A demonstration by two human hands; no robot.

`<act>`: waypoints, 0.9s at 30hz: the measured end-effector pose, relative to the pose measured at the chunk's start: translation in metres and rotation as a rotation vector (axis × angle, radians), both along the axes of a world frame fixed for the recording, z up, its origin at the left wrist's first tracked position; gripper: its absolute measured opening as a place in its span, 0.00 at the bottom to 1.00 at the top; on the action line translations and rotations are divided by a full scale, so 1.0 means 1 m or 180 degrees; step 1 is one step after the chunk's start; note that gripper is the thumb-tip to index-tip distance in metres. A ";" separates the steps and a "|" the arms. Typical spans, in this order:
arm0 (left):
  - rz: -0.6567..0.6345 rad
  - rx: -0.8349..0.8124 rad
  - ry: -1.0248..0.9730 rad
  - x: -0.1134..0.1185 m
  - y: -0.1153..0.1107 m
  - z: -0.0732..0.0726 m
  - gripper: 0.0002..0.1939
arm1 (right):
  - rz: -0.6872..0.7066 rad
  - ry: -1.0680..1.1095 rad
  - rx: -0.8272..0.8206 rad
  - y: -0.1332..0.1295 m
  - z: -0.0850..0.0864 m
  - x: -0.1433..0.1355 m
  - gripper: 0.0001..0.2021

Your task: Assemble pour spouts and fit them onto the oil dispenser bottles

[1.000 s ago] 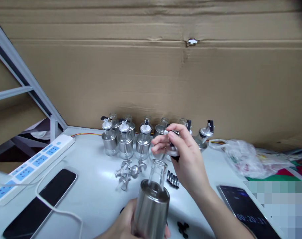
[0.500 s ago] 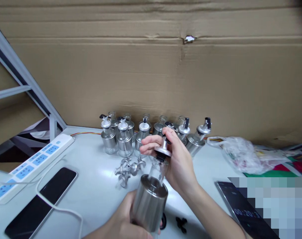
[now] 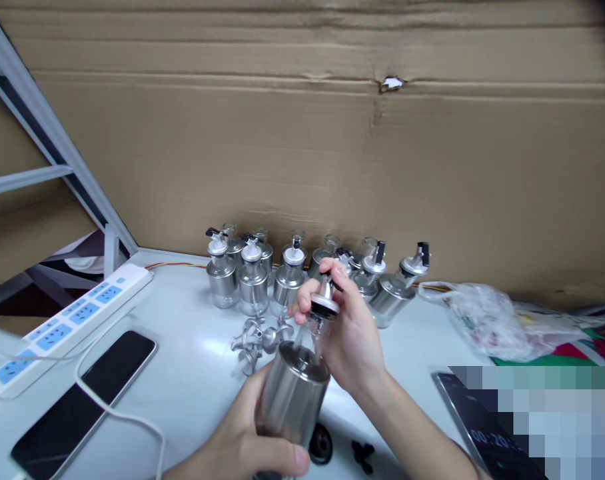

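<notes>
The fingers of the left hand (image 3: 256, 445) clasp a tilted metal-sleeved bottle (image 3: 293, 395); those of the right hand (image 3: 356, 328) grip a silver stopper (image 3: 325, 303), apparently at the bottle's mouth.

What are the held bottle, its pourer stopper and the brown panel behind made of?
Bottle: streaky, softly shiny grey sleeve, probably stainless steel; the smooth, see-through neck is likely glass.
Pourer stopper: silvery sheen suggests metal; its black parts could be rubber or plastic.
Brown panel: matt cardboard, judging by its creases and torn hole.

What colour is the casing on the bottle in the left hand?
The casing is shiny silver-grey, seen best in the head view.
</notes>
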State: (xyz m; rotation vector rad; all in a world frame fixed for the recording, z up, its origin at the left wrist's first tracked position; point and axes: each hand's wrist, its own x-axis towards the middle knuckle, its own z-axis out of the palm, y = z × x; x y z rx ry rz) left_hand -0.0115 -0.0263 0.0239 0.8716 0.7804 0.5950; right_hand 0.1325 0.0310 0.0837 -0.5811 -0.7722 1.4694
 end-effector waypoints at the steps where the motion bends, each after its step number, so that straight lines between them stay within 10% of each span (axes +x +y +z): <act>1: 0.0027 -0.0030 0.0007 0.000 0.000 0.000 0.44 | -0.0018 0.0000 0.0013 0.000 0.000 0.000 0.06; 17: 0.0346 0.0080 0.0232 -0.002 0.006 -0.014 0.41 | 0.0066 -0.0121 0.0204 0.005 -0.016 -0.008 0.08; 27: 0.0224 0.2762 0.1138 -0.009 0.008 -0.006 0.26 | -0.0685 -0.0741 0.0116 -0.007 0.036 0.024 0.11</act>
